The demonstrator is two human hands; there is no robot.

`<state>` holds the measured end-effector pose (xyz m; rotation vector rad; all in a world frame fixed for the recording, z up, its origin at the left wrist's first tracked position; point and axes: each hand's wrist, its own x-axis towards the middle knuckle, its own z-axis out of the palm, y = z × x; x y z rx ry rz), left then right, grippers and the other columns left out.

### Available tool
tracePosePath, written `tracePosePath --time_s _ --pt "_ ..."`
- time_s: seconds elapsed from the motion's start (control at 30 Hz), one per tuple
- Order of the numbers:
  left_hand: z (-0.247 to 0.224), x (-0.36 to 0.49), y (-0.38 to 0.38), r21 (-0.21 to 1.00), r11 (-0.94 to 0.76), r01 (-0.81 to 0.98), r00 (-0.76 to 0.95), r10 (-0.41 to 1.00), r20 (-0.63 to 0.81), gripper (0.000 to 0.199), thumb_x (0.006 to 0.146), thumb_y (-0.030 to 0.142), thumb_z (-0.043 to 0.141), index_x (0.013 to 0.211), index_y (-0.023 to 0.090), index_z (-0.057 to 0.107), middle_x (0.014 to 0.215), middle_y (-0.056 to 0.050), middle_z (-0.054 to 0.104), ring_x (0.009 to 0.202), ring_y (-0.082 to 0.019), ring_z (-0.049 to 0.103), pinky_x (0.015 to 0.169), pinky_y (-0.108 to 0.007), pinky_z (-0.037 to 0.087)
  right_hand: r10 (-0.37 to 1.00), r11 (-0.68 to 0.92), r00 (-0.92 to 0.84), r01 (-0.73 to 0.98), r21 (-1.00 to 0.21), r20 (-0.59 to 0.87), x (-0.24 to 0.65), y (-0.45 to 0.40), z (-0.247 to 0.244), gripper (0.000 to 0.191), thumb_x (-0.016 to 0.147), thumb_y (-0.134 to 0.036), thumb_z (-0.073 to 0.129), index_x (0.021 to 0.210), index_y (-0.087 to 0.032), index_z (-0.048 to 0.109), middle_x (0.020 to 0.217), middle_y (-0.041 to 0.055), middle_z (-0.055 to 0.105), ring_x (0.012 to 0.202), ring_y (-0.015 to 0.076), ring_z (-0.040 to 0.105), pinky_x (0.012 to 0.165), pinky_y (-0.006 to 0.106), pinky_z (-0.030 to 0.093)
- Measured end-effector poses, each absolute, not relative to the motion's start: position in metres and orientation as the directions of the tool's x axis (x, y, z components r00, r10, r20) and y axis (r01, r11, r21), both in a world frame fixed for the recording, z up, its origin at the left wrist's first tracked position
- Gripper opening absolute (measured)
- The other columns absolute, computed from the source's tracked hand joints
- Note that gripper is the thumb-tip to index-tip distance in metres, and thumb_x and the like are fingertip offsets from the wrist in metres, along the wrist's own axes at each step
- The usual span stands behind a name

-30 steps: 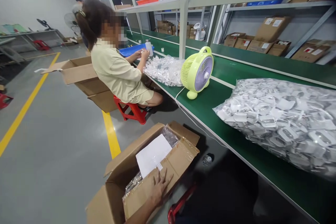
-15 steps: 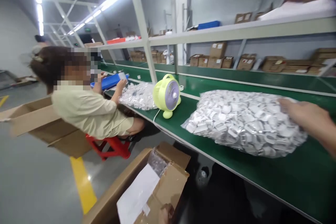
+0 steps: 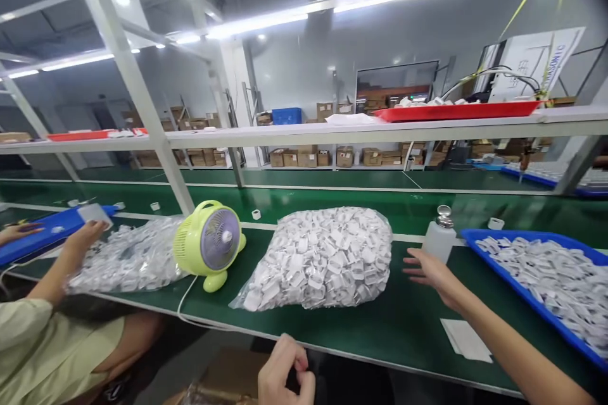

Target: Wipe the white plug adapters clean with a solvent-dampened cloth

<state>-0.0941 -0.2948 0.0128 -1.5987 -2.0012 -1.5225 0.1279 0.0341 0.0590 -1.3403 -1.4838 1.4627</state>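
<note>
Curling loosely beside the front edge of the green table (image 3: 408, 335), the left hand (image 3: 286, 370) shows nothing in its fingers, though whether it pinches something small I cannot tell. Below the edge, an opened carton (image 3: 230, 370) has clear plastic in it. The right hand (image 3: 434, 272) is released, fingers spread, over the table between the clear bag (image 3: 327, 256) and the pump bottle (image 3: 439, 242); whether it touches the bottle is unclear. The bag lies on its side, full of small white plastic parts. A blue tray (image 3: 541, 237) to the right holds more; folded white sheets (image 3: 468, 340) lie near it. Left of the bag are a green fan (image 3: 206, 243) and a second bag (image 3: 135, 256) of white pieces, next to a co-worker's hand (image 3: 88, 234). Above, a red tray (image 3: 456, 112) of white pieces sits on the shelf (image 3: 285, 136). Behind it, a white banner (image 3: 563, 57) reads "ASONIC" in part. Labels on the far boxes (image 3: 307, 156) are too small to read.

Half a second earlier, the right hand was on the bag's end and the left was at the carton; both have come away.
</note>
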Motion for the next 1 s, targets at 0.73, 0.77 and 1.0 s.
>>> tracePosePath --time_s 0.73,0.77,1.0 --pt "0.126 -0.077 -0.169 0.221 0.181 0.958 -0.273 0.802 0.53 0.084 0.09 0.059 0.062 0.161 0.034 0.025 0.169 -0.01 0.027 0.154 -0.046 0.016 0.119 -0.076 0.014 0.776 0.468 -0.592 0.308 -0.829 0.219 0.076 0.096 0.025 0.027 0.098 -0.039 0.063 0.112 -0.017 0.067 0.104 0.0043 0.071 0.088 0.0188 0.069 0.083 0.039 0.056" --pt "0.124 -0.079 -0.167 0.195 0.205 0.959 -0.279 0.804 0.525 0.083 0.091 0.063 0.059 0.161 0.036 0.025 0.169 -0.009 0.026 0.155 -0.046 0.014 0.118 -0.077 0.014 0.772 0.486 -0.592 0.319 -0.814 0.229 0.078 0.096 0.029 0.026 0.098 -0.04 0.063 0.106 -0.016 0.067 0.097 0.0028 0.07 0.083 0.018 0.068 0.081 0.038 0.056" --pt "0.115 -0.103 -0.183 0.16 0.263 0.952 -0.307 0.8 0.516 0.082 0.092 0.068 0.052 0.161 0.036 0.024 0.17 -0.007 0.024 0.156 -0.039 0.017 0.122 -0.067 0.018 0.762 0.549 -0.579 0.339 -0.763 0.291 0.104 0.082 0.082 0.024 0.088 -0.037 0.055 0.094 -0.023 0.074 0.077 0.0043 0.074 0.067 0.0242 0.067 0.068 0.037 0.049"
